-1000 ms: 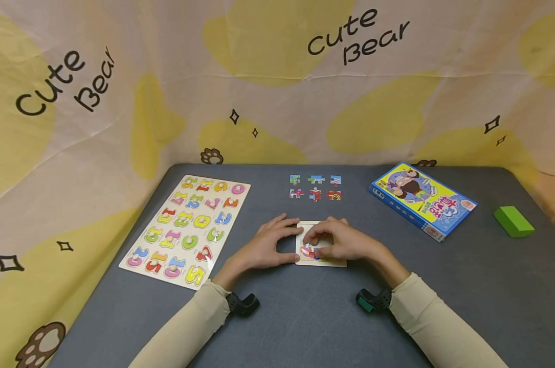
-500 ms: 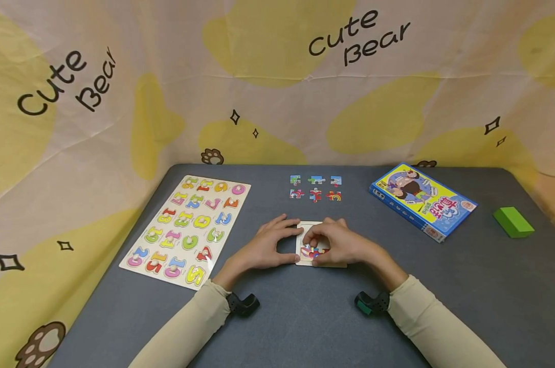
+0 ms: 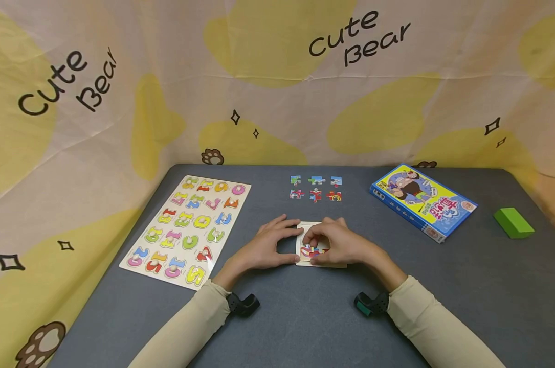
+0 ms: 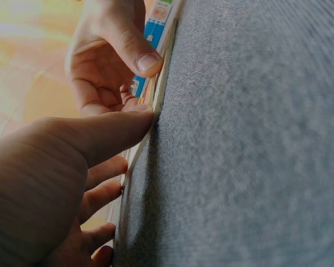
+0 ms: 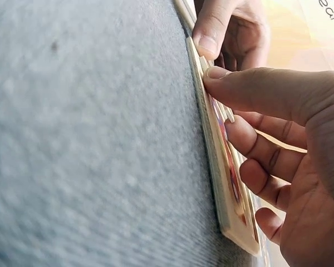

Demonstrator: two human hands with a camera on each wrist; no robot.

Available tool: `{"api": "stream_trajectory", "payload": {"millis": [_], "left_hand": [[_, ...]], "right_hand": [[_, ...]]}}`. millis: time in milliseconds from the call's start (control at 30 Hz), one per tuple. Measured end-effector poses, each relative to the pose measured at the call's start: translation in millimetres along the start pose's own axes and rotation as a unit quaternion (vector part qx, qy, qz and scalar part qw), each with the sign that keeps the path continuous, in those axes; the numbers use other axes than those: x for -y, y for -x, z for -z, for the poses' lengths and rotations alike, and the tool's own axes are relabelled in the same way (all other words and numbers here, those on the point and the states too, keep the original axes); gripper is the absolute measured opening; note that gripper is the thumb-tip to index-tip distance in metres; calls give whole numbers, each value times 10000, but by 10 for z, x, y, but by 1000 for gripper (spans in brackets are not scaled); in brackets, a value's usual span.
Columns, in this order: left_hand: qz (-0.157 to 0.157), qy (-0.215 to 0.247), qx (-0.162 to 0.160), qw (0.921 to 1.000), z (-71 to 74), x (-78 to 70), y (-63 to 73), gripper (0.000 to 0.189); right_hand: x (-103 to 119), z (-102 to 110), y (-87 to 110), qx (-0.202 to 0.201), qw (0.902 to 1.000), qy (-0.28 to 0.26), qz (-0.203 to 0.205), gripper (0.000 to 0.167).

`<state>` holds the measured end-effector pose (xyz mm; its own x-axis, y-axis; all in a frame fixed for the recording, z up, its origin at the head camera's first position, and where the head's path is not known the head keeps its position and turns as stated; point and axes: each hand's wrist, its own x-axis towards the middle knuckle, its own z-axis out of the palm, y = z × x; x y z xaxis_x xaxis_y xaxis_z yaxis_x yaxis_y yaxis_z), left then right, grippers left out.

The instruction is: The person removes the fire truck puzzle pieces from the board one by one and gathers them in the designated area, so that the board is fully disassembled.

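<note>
A small wooden puzzle board (image 3: 307, 224) with a pale frame and a red and purple picture lies flat on the dark table in front of the person. The left hand (image 3: 273, 244) touches its left edge, thumb at the near corner and extended fingers along the side. Over the board, the right hand (image 3: 339, 241) pinches a thin puzzle piece (image 5: 230, 115) between thumb and index finger, low against the picture. Most of that piece is hidden by the fingers. Seen from the left wrist, the left thumb (image 4: 119, 127) presses the board's rim.
Several loose jigsaw pieces (image 3: 315, 194) lie in two rows beyond the board. On the left is a large number board (image 3: 181, 246). A blue and yellow box (image 3: 422, 202) and a green block (image 3: 513, 223) stand to the right.
The right thumb has drawn slightly nearer the board's front edge and the right wrist has shifted a little left. The left hand stays where it was.
</note>
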<state>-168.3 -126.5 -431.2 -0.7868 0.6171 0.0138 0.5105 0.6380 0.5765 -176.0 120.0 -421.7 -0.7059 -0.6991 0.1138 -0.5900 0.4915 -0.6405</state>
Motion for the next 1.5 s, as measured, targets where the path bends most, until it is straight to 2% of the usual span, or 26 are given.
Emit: {"api": "stream_trajectory", "payload": {"millis": [200,467,967,1267,1500], "left_hand": [[57,14,28,10000,15,-7,12,64],[128,43,52,9999,27,-22,24,64],[59,41,62,10000,5,-19,16,64],[-32,34,100,9999,-3,-10,14,63],[-12,32,184,9998,19,-39,31,63]], "right_hand": [[-12,95,8,-66,9997,-221,-81,28],[-91,203,-26,-362,9986,-341,-198,30],[-216,328,-499,-1053,9928,62,-575,30],[-252,310,-723,-972,9899,481,-911,31],[-265,283,-822,-764,9900,728,-935,32]]}}
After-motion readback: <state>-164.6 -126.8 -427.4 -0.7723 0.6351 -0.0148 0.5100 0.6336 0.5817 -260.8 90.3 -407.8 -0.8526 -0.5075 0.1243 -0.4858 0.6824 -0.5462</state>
